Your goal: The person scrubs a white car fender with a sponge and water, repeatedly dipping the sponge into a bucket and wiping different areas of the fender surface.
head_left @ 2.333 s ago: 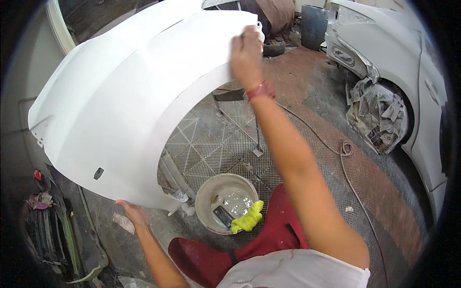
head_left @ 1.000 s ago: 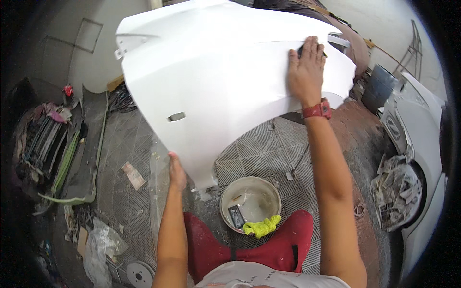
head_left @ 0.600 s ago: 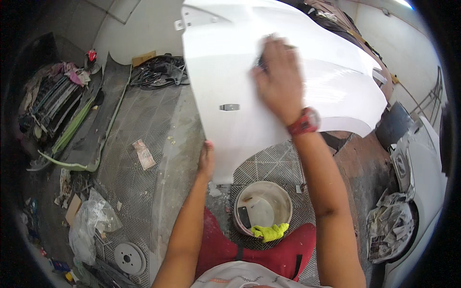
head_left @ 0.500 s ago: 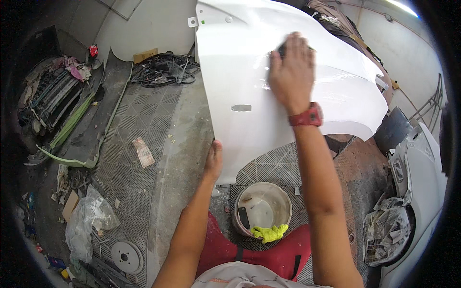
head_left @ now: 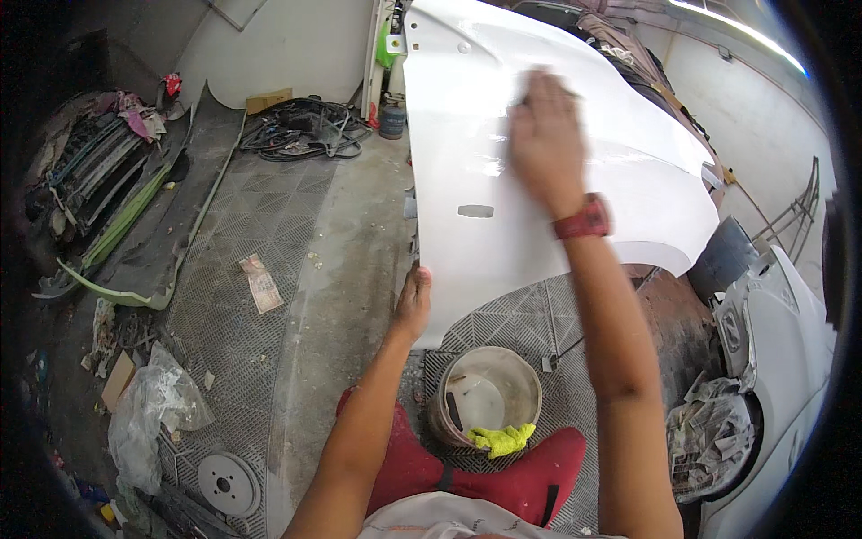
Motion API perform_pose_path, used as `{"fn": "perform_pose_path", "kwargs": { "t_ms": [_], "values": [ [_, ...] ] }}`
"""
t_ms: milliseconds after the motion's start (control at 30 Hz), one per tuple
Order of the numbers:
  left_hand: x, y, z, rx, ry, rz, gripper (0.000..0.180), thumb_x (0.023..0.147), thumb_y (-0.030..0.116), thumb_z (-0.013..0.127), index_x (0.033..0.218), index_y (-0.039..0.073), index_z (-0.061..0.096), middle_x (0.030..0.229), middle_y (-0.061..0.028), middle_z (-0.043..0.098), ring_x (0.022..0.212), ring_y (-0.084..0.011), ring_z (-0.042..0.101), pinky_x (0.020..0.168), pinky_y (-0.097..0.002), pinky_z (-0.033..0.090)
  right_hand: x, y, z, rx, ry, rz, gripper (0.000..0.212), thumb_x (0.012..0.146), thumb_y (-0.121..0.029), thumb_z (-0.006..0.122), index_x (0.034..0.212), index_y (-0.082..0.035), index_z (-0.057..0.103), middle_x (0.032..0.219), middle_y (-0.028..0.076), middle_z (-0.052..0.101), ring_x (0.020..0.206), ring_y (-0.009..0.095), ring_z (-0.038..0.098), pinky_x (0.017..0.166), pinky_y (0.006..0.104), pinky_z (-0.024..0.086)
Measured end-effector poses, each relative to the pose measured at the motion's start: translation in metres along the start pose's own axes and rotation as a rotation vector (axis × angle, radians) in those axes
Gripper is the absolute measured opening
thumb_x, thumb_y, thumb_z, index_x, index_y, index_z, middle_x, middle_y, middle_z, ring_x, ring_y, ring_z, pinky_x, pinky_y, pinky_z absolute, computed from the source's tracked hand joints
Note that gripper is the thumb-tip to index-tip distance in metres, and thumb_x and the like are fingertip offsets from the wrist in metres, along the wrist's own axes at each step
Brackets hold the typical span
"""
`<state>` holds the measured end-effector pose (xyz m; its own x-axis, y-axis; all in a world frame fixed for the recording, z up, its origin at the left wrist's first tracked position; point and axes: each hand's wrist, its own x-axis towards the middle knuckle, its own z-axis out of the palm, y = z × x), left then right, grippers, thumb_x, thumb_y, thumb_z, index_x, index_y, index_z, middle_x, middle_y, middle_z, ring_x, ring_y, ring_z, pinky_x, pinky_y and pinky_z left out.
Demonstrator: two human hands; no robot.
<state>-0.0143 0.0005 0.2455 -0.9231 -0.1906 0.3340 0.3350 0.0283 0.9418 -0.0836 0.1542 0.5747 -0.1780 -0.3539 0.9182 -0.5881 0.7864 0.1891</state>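
A white car fender, wet and glossy in places, stands upright before me. My left hand grips its lower left edge, thumb on the near face. On the upper middle of the panel my right hand lies with fingers stretched out, smeared by motion. It presses a thin dark pad against the surface; only slivers show beside the fingers, and its kind is hidden. A red watch is on that wrist. Below the panel, between my knees, sits a round bucket with a yellow-green cloth over its near rim.
Old bumpers and scrap parts lie along the left, near coiled cables. A plastic bag and a brake disc are at lower left. At right stand a dark bin and a silver car body part.
The view has shifted, so the fender's left edge appears farther right. My right hand stays on the panel's upper middle, now blurred by motion. My left hand keeps its hold on the edge.
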Motion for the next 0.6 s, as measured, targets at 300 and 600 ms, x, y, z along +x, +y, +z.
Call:
{"fn": "perform_pose_path", "kwargs": {
  "t_ms": [300, 600],
  "values": [
    [-0.017, 0.037, -0.011, -0.017, 0.031, -0.118, 0.083, 0.116, 0.065, 0.029, 0.163, -0.003, 0.041, 0.167, -0.0255, 0.045, 0.159, -0.0379, 0.038, 0.131, -0.0445, 0.028, 0.002, -0.108, 0.020, -0.020, -0.263, -0.334, 0.068, 0.111, -0.042, 0.050, 0.167, -0.004, 0.042, 0.175, 0.015, 0.038, 0.164, 0.032, 0.032, 0.135, 0.0495, 0.024],
    [0.007, -0.002, 0.002, -0.051, 0.022, 0.006, 0.088, 0.115, 0.066, 0.030, 0.167, -0.005, 0.034, 0.172, -0.0278, 0.037, 0.164, -0.0372, 0.029, 0.134, -0.0429, 0.022, 0.042, -0.077, 0.054, -0.031, -0.046, -0.309, 0.062, 0.111, -0.039, 0.053, 0.165, -0.008, 0.046, 0.173, 0.015, 0.042, 0.160, 0.034, 0.039, 0.132, 0.0493, 0.030]
  ]
}}
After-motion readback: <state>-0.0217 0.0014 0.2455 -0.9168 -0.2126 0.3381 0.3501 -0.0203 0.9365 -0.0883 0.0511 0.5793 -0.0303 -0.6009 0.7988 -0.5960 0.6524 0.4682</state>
